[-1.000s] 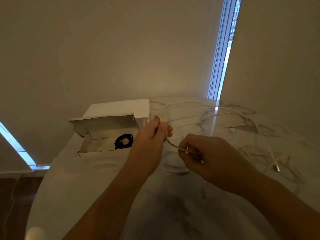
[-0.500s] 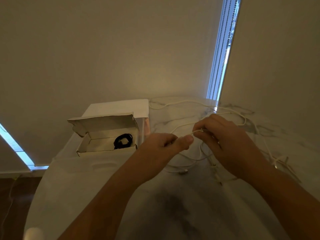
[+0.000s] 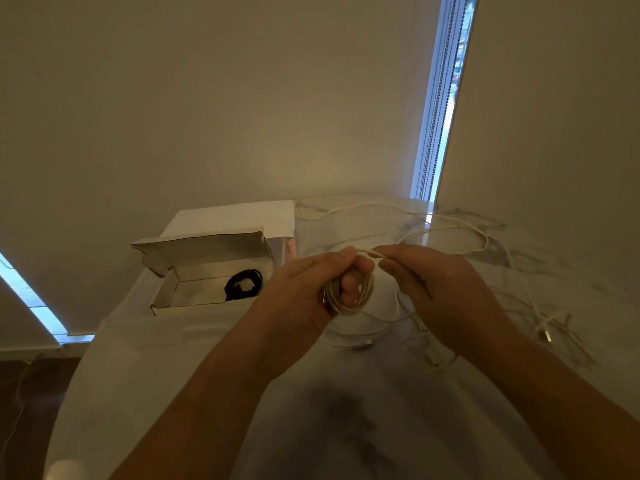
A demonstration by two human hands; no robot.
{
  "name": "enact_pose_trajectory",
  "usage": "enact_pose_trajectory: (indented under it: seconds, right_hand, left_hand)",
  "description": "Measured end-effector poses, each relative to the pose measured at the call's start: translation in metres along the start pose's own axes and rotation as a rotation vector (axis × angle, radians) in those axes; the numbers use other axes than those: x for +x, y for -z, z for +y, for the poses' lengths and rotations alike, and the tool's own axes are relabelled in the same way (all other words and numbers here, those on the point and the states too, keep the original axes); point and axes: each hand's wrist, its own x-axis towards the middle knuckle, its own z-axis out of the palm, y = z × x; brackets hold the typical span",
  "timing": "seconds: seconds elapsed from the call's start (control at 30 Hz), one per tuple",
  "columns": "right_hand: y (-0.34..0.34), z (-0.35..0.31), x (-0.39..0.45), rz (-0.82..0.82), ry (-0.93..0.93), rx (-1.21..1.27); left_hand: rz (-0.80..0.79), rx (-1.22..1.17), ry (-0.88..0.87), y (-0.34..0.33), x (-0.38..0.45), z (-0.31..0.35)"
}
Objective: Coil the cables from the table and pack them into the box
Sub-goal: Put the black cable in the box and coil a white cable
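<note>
My left hand (image 3: 311,285) holds a small coil of white cable (image 3: 349,299) with its fingers through the loops. My right hand (image 3: 433,292) pinches the free end of that same white cable at the top of the coil, right against my left fingertips. An open white cardboard box (image 3: 173,296) sits to the left on the table with its lid flap up. A coiled black cable (image 3: 242,285) lies inside it. Loose white cables (image 3: 478,237) trail over the marble table (image 3: 346,410) behind and to the right of my hands.
A flat white box (image 3: 235,216) lies behind the open box near the wall. More white cable ends with plugs (image 3: 547,330) lie at the right. The table's curved edge runs down the left, with dark floor (image 3: 20,393) beyond. A window blind cord (image 3: 440,98) hangs at the back.
The coil was at my left fingertips, then hidden, and now hangs below my left hand. My right hand rose from low near the table to meet my left fingertips.
</note>
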Motion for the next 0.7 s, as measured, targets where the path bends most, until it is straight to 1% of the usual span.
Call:
enact_pose_trajectory:
  seconds: [0.1,0.2,0.53,0.7]
  right_hand:
    - [-0.004,-0.006,-0.001,-0.019,-0.043,-0.002]
    - [-0.006,-0.01,-0.002,-0.052,-0.062,0.017]
    - [-0.01,-0.023,-0.009,-0.204,-0.083,0.098]
    - [-0.012,-0.027,-0.011,-0.263,-0.085,0.079]
  left_hand:
    - [-0.063,-0.242,0.028,0.001,0.004,0.001]
    - [-0.058,-0.374,0.03,0.0,0.005,0.002]
    - [0.059,-0.487,-0.05,0.005,0.006,0.008]
    - [0.175,-0.538,-0.112,0.01,0.008,0.012]
